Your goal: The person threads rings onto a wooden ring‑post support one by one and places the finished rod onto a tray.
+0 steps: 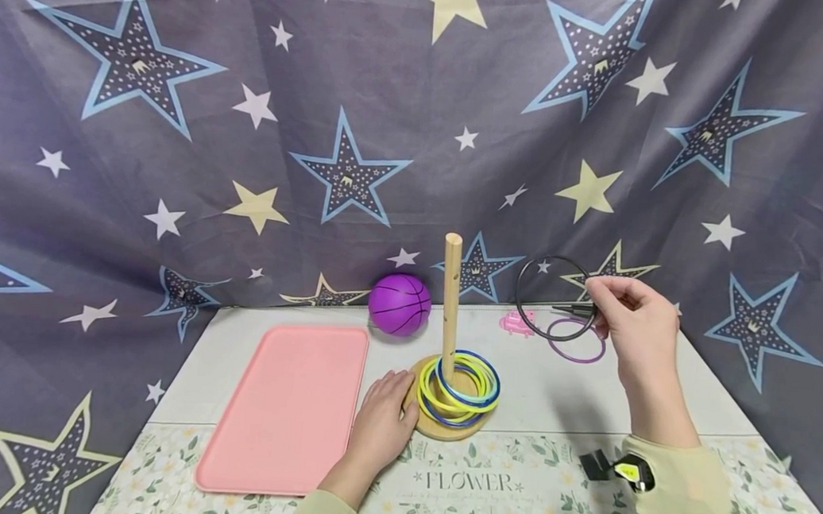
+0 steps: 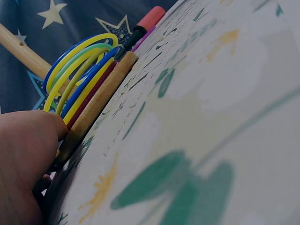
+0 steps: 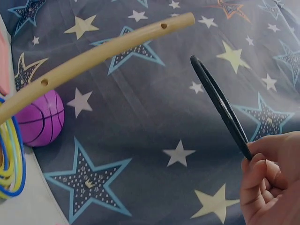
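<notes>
Between thumb and fingertips my right hand (image 1: pixel 643 329) pinches a black ring (image 1: pixel 519 296), held up in the air to the right of the peg. In the right wrist view the ring (image 3: pixel 218 101) appears nearly edge-on. My left hand (image 1: pixel 382 422) grips the left edge of the round wooden base (image 1: pixel 445 432) of a ring-toss stand. Its thumb (image 2: pixel 54 123) lies at the base's rim, close to the rings. An upright wooden peg (image 1: pixel 451 299) rises from the base. Several yellow, blue and light-blue rings (image 1: pixel 495 374) lie stacked around its foot, some tilted.
A pink tray (image 1: pixel 282 407) lies left of my left hand. Behind the peg sits a purple ball (image 1: pixel 399 305). A purple ring (image 1: pixel 576 359) and a small pink object (image 1: pixel 516 322) lie at the back right. A star-patterned curtain (image 1: pixel 253 63) closes off the table's back and sides.
</notes>
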Available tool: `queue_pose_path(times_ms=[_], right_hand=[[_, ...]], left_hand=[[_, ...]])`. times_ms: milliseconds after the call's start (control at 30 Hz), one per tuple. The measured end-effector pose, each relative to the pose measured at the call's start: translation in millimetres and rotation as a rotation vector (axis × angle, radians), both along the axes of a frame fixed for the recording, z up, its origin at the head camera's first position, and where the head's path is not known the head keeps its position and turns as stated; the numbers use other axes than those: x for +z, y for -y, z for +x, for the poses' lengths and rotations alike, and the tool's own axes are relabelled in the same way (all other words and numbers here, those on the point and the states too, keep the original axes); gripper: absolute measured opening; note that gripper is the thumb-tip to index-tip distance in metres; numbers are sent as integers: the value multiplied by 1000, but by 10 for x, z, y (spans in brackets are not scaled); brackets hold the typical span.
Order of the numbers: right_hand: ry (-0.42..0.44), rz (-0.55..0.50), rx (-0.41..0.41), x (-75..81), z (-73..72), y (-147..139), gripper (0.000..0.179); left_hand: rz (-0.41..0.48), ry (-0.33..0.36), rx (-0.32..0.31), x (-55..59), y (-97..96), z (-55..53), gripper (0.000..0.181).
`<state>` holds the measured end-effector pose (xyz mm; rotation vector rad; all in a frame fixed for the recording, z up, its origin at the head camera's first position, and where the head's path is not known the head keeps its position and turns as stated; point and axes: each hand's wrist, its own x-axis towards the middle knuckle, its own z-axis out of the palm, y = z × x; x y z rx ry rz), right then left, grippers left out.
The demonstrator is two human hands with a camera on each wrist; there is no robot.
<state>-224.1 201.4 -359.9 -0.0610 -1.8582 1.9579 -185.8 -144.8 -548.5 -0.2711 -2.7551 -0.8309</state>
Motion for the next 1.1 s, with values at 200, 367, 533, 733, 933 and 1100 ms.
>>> queue_pose_path(times_ms=[200, 367, 533, 733, 933, 1100], right_hand=[[-36, 2, 44, 99, 21, 81, 16], [-56, -10, 91, 178, 39, 150, 14], [-74, -22, 126, 254, 45, 238, 16], [-116, -2, 154, 332, 24, 359, 20], [-126, 13, 177, 416, 32, 484, 22], [-138, 38, 187, 475, 35, 579, 21]], left_hand=[[1, 4, 0, 1, -1, -2, 53], [4, 10, 0, 5, -4, 0, 53], [4, 12, 2, 7, -8, 7, 53], [4, 12, 7, 15, -18, 10, 53], [1, 6, 2, 13, -18, 8, 53], [2, 2, 0, 12, -17, 10, 53]])
